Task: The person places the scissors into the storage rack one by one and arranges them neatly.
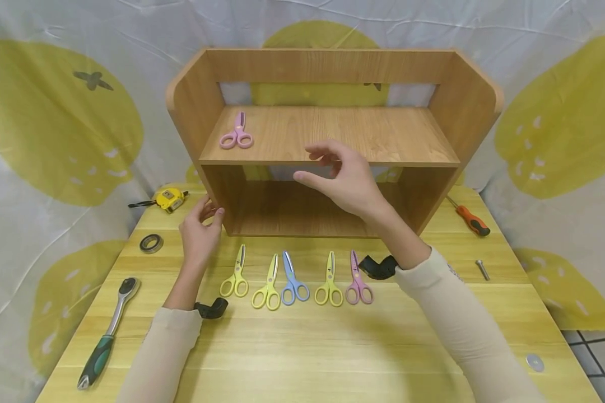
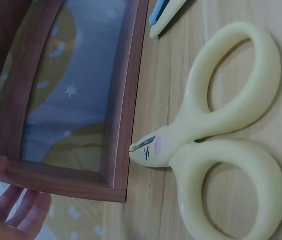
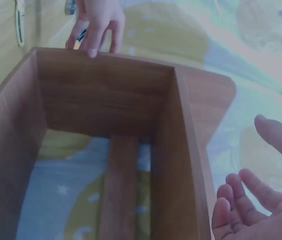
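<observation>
On the yellow wooden table [image 1: 302,347], near its left edge, lie a green-handled ratchet wrench [image 1: 108,334], a round metal bearing ring [image 1: 151,243] and, toward the far left corner, a yellow tape measure [image 1: 169,198]. The left hand [image 1: 199,230] rests with relaxed fingers against the lower left front corner of the two-tier brown wooden shelf [image 1: 327,134], which stands at the far middle of the table. On the shelf's upper board, near its left end, lie pink scissors [image 1: 237,133]. In front of the shelf five scissors lie in a row: a yellow pair [image 1: 236,274] just beside the left wrist, another yellow pair [image 1: 268,286], a blue pair [image 1: 293,281], a third yellow pair [image 1: 330,282] and a pink pair [image 1: 357,280]. The right hand [image 1: 340,178] hovers empty before the upper board's front edge, fingers loosely spread. Toward the right edge lie an orange-handled screwdriver [image 1: 470,217], a small bolt [image 1: 482,268] and a flat washer [image 1: 535,362]
</observation>
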`<state>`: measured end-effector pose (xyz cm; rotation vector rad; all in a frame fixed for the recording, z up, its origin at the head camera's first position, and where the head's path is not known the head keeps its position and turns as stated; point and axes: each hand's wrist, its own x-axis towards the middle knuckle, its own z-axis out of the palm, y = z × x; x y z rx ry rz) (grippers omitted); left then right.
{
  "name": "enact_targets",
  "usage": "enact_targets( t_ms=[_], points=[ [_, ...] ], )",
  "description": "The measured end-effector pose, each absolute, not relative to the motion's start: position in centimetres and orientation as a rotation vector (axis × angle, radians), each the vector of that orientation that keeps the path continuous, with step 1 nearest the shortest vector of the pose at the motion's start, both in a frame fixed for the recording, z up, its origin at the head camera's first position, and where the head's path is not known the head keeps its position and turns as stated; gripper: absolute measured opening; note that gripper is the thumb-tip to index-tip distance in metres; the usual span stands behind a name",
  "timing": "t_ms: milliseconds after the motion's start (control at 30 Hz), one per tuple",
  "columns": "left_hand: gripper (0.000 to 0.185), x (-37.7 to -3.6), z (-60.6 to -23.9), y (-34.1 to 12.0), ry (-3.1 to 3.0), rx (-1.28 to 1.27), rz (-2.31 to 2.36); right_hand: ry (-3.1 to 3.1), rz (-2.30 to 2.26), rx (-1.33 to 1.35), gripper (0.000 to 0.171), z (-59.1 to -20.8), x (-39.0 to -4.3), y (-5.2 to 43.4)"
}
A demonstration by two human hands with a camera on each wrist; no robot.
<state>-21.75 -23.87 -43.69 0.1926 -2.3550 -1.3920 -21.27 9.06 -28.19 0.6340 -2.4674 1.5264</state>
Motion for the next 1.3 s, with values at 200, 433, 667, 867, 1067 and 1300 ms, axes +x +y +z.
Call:
enact_targets(
  t_ms=[200, 433, 667, 867, 1067, 1300],
  points=[
    [0.051, -21.9, -44.0, -24.1, -2.345, 0.146, -1.428, -2.472, 1.587, 0.616, 0.053, -30.4, -18.8, 12.5],
    [0.05, -22.0, -43.9, -24.0, -2.344, 0.135, -1.414, -2.506, 1.692, 0.579, 0.053, -34.2, -15.8, 15.8],
    [0.052, -21.9, -44.0, -24.2, -2.364, 0.143, -1.381, -2.549, 1.751, 0.56, 0.054, -39.6, -13.6, 18.0],
    [0.053, -22.0, -44.2, -24.2, -2.36, 0.146, -1.376, -2.636, 1.763, 0.45, 0.055, -43.6, -12.0, 19.0],
    [0.052, -22.0, -44.2, -24.1, -2.354, 0.134, -1.384, -2.729, 1.755, 0.327, 0.055, -46.1, -10.5, 19.5],
    [0.052, -22.0, -44.3, -24.2, -2.349, 0.149, -1.388, -2.835, 1.685, 0.21, 0.059, -47.6, -9.4, 19.8]
  ],
)
